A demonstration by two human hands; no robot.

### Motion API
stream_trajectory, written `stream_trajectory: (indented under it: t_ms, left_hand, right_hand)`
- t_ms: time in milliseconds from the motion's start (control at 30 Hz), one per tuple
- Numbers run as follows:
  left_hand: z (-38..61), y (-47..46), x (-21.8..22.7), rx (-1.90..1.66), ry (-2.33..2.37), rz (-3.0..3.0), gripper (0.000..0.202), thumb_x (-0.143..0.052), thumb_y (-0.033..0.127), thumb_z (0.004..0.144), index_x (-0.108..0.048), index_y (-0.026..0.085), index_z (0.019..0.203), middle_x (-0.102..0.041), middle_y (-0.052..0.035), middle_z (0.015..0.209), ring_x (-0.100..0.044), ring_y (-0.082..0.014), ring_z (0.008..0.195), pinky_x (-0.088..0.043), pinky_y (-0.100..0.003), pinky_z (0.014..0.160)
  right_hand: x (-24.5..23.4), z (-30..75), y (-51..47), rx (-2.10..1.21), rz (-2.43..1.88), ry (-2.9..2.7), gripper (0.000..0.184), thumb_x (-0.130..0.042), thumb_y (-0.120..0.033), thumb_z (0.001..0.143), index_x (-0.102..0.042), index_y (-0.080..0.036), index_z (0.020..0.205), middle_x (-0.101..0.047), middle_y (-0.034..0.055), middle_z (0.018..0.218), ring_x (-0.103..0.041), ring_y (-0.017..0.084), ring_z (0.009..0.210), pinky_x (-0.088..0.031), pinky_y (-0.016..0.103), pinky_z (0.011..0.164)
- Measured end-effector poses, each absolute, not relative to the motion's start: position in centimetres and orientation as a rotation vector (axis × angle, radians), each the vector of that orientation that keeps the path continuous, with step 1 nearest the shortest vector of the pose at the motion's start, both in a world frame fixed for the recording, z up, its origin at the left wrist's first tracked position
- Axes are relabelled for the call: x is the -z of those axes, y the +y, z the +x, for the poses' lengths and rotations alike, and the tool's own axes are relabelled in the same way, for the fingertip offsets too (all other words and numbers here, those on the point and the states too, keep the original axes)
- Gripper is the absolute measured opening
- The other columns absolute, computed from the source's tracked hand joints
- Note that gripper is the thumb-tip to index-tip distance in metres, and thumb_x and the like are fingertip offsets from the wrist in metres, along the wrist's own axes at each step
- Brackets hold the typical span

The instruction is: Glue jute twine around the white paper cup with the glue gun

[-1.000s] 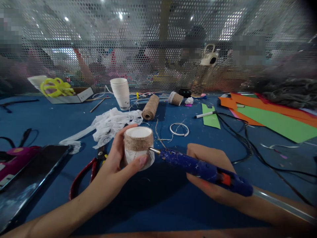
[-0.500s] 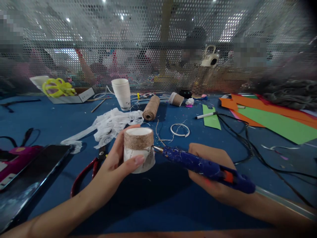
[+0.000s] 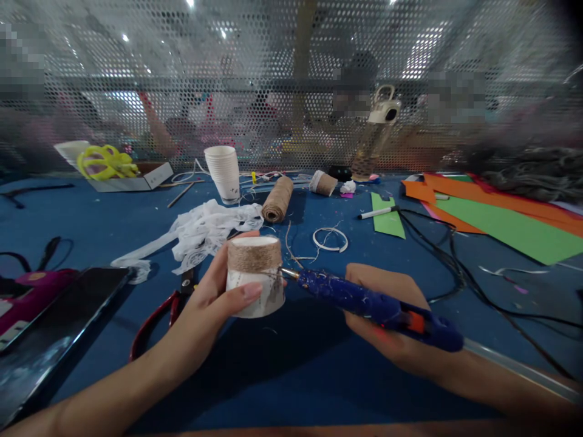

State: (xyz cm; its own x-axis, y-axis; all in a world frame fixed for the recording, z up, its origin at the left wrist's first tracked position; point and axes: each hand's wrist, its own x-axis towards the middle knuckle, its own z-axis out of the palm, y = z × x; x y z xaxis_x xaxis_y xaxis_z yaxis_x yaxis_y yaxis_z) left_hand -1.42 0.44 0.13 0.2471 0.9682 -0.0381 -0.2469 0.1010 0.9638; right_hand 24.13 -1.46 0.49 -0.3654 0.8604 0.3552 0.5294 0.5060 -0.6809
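Observation:
My left hand is closed around a short white paper cup, thumb across its front and fingers behind it. Brown twine is wound in a band around the cup's upper part. My right hand grips a blue hot glue gun with a clear glue stick coming out of its back end. The gun's metal nozzle meets the cup's right side, at the lower edge of the twine band. Beyond the cup lies a roll of brown twine.
White lace and red-handled pliers lie left, near a phone. A stack of paper cups stands behind. Right are a white ring, black cables, a green sheet and a bottle.
Almost nothing differs. My left thumb has shifted slightly up and left on the cup, and the glue gun has moved a touch left with its nozzle still at the twine's lower edge.

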Motion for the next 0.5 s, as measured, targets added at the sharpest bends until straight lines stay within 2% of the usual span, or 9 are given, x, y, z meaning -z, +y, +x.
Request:
stream_trajectory:
  t_ms: [233, 400, 500]
  left_hand:
    - [-0.8, -0.2, -1.2, -1.079, 0.981, 1.025, 0.065, -0.079, 0.034, 0.078, -0.058, 0.032, 0.139, -0.078, -0.0023, 0.113, -0.073, -0.0283, 0.101, -0.057, -0.031, 0.088]
    - [-1.0, 0.1, -1.0, -1.071, 0.921, 1.030, 0.073, -0.081, 0.034, 0.077, -0.053, 0.030, 0.145, -0.078, -0.0046, 0.117, -0.075, -0.0297, 0.100, -0.058, -0.038, 0.090]
    - [-1.1, 0.4, -0.9, -1.045, 0.921, 0.998, 0.074, -0.080, 0.034, 0.077, -0.052, 0.029, 0.145, -0.077, -0.0055, 0.119, -0.074, -0.0307, 0.105, -0.057, -0.037, 0.089]
  right_hand:
    - [-0.7, 24.1, -1.6, -0.610, -1.140, -2.056, 0.026, -0.057, -0.012, 0.082, -0.038, -0.023, 0.067, -0.043, -0.0059, 0.063, -0.041, 0.010, 0.054, -0.032, 0.026, 0.052]
    - [-0.8, 24.3, -1.4, -0.610, -1.139, -2.052, 0.025, -0.058, -0.010, 0.081, -0.041, -0.023, 0.067, -0.045, -0.0059, 0.063, -0.042, 0.010, 0.054, -0.032, 0.026, 0.051]
    - [-0.9, 24.5, -1.3, -0.619, -1.083, -2.043, 0.022, -0.059, -0.010, 0.081, -0.045, -0.022, 0.069, -0.049, -0.0053, 0.064, -0.046, 0.010, 0.055, -0.034, 0.025, 0.051]
